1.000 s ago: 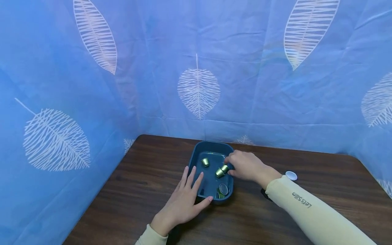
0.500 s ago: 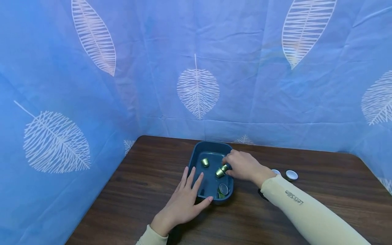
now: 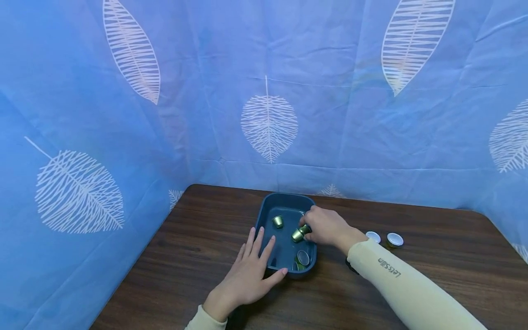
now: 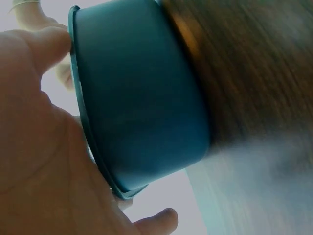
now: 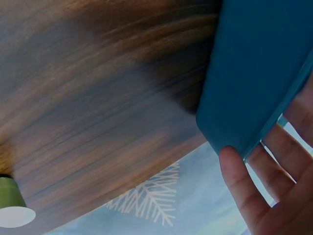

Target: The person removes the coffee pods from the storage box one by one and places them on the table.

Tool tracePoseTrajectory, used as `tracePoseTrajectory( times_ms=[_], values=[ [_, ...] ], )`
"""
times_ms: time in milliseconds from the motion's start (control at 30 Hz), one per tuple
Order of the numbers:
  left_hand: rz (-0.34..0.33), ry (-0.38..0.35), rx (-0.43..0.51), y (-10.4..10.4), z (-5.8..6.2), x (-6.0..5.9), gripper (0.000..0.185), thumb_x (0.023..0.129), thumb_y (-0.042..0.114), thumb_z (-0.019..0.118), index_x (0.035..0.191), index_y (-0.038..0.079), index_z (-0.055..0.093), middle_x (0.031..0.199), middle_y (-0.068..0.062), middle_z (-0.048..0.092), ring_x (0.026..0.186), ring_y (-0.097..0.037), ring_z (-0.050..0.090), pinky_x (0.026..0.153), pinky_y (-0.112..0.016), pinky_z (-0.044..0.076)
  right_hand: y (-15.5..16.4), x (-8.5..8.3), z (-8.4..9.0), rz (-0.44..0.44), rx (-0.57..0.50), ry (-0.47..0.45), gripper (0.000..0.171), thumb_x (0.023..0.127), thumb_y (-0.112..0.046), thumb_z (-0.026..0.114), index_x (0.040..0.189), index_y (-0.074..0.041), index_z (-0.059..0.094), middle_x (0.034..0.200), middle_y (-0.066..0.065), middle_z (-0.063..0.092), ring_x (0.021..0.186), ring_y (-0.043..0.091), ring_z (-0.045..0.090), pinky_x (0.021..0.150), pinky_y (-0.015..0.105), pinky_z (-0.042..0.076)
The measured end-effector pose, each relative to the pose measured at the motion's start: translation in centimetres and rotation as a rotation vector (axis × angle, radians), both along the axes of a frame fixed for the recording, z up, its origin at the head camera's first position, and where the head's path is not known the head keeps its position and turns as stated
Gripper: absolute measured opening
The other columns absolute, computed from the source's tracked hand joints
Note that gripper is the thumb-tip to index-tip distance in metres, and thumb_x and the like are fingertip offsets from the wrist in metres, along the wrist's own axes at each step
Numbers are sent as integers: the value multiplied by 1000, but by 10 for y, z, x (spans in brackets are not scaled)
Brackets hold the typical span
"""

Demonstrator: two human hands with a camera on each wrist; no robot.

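A dark blue tray (image 3: pixel 284 197) sits on a brown wooden table. Inside it are green-gold capsules: one upright (image 3: pixel 278 222), one in the middle (image 3: pixel 296 235), and one on its side (image 3: pixel 302 257) at the near end. My right hand (image 3: pixel 326 227) reaches over the tray's right rim, and its fingertips pinch another capsule (image 3: pixel 305 228). My left hand (image 3: pixel 249 272) lies flat with straight fingers over the tray's left rim, its thumb against the near wall. In the left wrist view the palm (image 4: pixel 39 161) is against the tray wall (image 4: pixel 137 98).
Two more capsules (image 3: pixel 373 237) (image 3: pixel 394 239) stand foil side up on the table (image 3: pixel 189 238) right of the tray; one shows in the right wrist view (image 5: pixel 12 208). Blue leaf-print cloth (image 3: pixel 268 119) hangs behind and to both sides.
My right hand has shifted slightly left over the tray, still at the capsule. A second capsule on the table has come out from behind the forearm. The left hand has stayed put.
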State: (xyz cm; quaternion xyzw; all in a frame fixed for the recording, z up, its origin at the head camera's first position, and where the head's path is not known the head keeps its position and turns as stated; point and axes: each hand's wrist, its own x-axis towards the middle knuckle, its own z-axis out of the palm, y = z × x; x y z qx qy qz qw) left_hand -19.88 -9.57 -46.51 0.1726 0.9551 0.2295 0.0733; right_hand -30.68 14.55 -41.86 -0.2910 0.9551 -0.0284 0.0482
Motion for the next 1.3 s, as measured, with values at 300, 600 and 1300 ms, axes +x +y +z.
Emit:
tracePoseTrajectory(
  times_ms=[300, 600, 1300],
  values=[
    [-13, 0, 11, -1, -1, 1, 84, 106, 69, 48, 172, 21, 28, 184, -11, -3, 170, -36, -10, 132, -69, 18, -4, 3, -5, 2, 9, 50, 25, 91, -23, 88, 113, -12, 83, 107, 6, 77, 95, 20, 65, 84, 44, 64],
    [-13, 8, 33, -1, -5, 0, 83, 107, 67, 50, 172, 19, 30, 184, -13, -2, 170, -37, -9, 132, -70, 17, -6, 4, -14, 33, 19, 153, 16, 93, -16, 84, 107, -9, 84, 100, 7, 77, 88, 23, 62, 87, 46, 60],
    [-5, 7, 23, 0, -2, 3, 83, 106, 69, 47, 171, 20, 32, 184, -12, 0, 170, -35, -10, 133, -67, 19, -12, 10, -19, 101, 67, 359, 6, 91, -14, 87, 97, -12, 86, 92, 3, 79, 80, 19, 49, 74, 34, 42]
  ],
)
